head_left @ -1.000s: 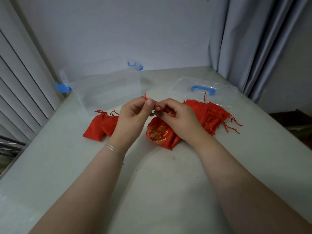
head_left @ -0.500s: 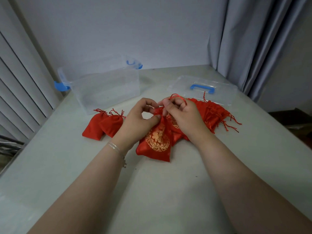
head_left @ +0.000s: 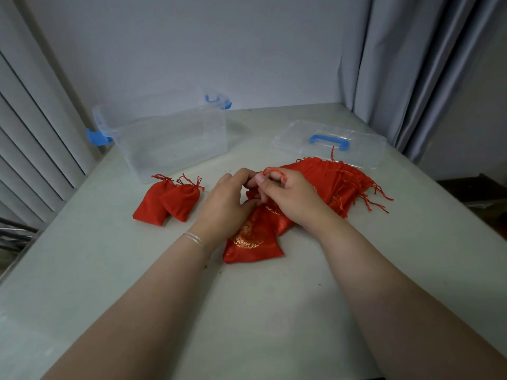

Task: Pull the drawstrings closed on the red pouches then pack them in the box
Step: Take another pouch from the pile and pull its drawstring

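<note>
We hold both hands together over a red pouch with gold print (head_left: 251,237) lying flat near the desk's (head_left: 137,297) middle, bottom end toward the near edge. Our left hand (head_left: 226,204) has fingers curled at the pouch's mouth, pinching the fabric or cord there; exact contact is hidden behind the fingers. Our right hand (head_left: 292,197) pinches a red drawstring loop (head_left: 274,171), which arches over its fingertips. A thin bracelet (head_left: 194,239) sits on the left wrist. Behind the right hand, toward the desk's right edge, a pile of open red pouches (head_left: 338,182) lies with frayed cords spreading rightward. Left of the hands, two closed red pouches (head_left: 167,202) lie touching, one overlapping the other, cinched tops pointing to the far edge. The clear box (head_left: 170,138) with blue latches stands near the far left corner, just behind those two. Its clear lid (head_left: 329,144) with blue handle lies flat near the far right corner, beside a grey curtain (head_left: 411,72).
</note>
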